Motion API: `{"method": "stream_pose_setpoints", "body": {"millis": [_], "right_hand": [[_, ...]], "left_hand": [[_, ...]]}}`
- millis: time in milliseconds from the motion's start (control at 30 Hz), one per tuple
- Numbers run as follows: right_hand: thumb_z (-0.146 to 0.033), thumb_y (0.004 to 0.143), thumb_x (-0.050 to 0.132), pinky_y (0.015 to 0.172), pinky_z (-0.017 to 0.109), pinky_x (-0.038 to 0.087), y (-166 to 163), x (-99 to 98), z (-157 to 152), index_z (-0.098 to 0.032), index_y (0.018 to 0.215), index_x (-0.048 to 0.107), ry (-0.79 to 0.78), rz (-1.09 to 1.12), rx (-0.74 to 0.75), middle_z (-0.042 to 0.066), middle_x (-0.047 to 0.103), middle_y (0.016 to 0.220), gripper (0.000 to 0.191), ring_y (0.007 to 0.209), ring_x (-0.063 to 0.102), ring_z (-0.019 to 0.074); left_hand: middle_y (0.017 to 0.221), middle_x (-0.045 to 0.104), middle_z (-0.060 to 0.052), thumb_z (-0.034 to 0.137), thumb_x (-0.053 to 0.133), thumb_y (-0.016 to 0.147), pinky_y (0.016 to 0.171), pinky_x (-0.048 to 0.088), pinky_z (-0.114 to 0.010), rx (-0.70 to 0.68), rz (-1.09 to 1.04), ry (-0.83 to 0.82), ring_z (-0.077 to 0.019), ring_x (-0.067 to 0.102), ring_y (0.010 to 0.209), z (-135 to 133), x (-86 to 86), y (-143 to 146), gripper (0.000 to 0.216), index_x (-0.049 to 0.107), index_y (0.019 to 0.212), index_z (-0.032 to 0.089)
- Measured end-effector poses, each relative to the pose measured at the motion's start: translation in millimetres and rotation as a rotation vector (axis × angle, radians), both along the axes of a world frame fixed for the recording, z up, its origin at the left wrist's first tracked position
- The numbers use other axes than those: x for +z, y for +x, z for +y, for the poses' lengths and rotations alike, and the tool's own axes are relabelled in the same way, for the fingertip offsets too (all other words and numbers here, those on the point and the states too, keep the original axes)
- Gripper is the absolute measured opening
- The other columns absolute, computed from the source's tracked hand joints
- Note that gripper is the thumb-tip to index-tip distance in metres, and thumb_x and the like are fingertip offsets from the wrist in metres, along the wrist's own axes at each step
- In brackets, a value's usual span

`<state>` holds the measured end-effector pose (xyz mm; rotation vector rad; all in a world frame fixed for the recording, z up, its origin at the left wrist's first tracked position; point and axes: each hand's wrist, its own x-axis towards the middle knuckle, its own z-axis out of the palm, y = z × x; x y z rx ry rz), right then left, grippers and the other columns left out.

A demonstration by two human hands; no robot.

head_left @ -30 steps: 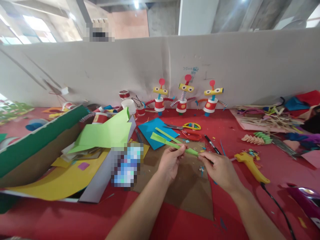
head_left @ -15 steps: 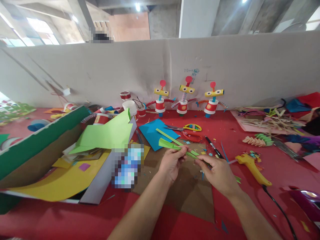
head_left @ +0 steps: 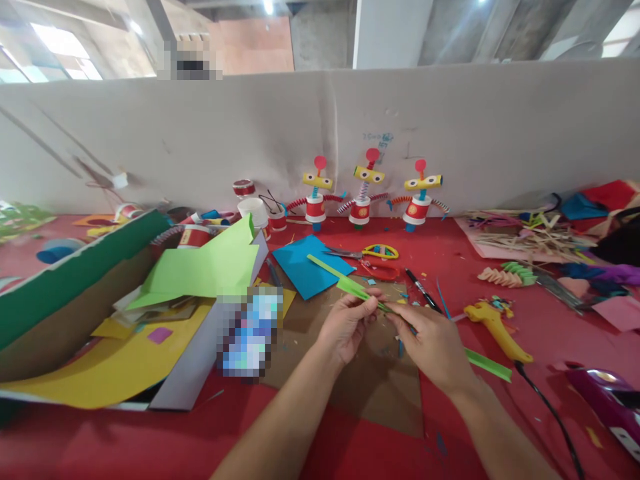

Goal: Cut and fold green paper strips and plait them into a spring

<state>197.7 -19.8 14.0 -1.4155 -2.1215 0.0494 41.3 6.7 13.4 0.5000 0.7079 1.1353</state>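
My left hand (head_left: 345, 323) and my right hand (head_left: 433, 343) meet over a brown cardboard sheet (head_left: 370, 387), both pinched on a long green paper strip (head_left: 356, 289). One end of the strip sticks out up-left past my left fingers. The other end (head_left: 487, 365) trails out to the right below my right hand. A second green strip (head_left: 327, 267) lies on a blue paper sheet (head_left: 305, 270) just beyond.
Three paper-cup robot figures (head_left: 360, 200) stand along the white partition. Yellow-handled scissors (head_left: 373, 252), a black pen (head_left: 420, 290) and a yellow glue gun (head_left: 493, 323) lie on the red table. Left is a box (head_left: 75, 293) of coloured paper; right, paper scraps (head_left: 535, 237).
My hands have drawn closer together. The green strip has slid through my right hand, so its short upper-left end is shorter and a long tail now shows at the right.
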Motion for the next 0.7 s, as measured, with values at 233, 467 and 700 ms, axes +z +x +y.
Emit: {"method": "stream_pose_setpoints", "body": {"millis": [233,467,700], "right_hand": [[-0.021,0.085,0.050,0.070,0.031,0.046,13,0.4,3,-0.022,0.102,0.065,0.091,-0.101,-0.001,0.004,0.071,0.086,0.022,0.077,0.064,0.0192],[-0.015,0.086,0.044,0.071,0.034,0.046,20,7.7,6,-0.021,0.099,0.066,0.075,-0.184,0.105,0.005,0.070,0.084,0.026,0.077,0.062,0.0197],[-0.011,0.084,0.047,0.076,0.035,0.045,25,7.9,9,-0.019,0.095,0.065,0.033,-0.169,0.173,0.004,0.070,0.091,0.023,0.084,0.060,0.0196]], "left_hand": [[0.095,0.066,-0.006,0.034,0.070,0.066,0.064,0.043,-0.022,0.005,0.472,0.222,-0.0124,0.059,0.074,7,25.8,-37,0.035,0.066,0.098,0.020],[0.074,0.068,-0.006,0.029,0.069,0.064,0.056,0.041,-0.023,-0.178,0.825,0.316,-0.0137,0.058,0.061,10,22.1,-40,0.024,0.071,0.083,0.016],[0.069,0.066,-0.002,0.026,0.063,0.066,0.054,0.037,-0.022,-0.227,0.952,0.421,-0.0113,0.054,0.059,9,15.1,-36,0.014,0.071,0.073,0.017]]}}
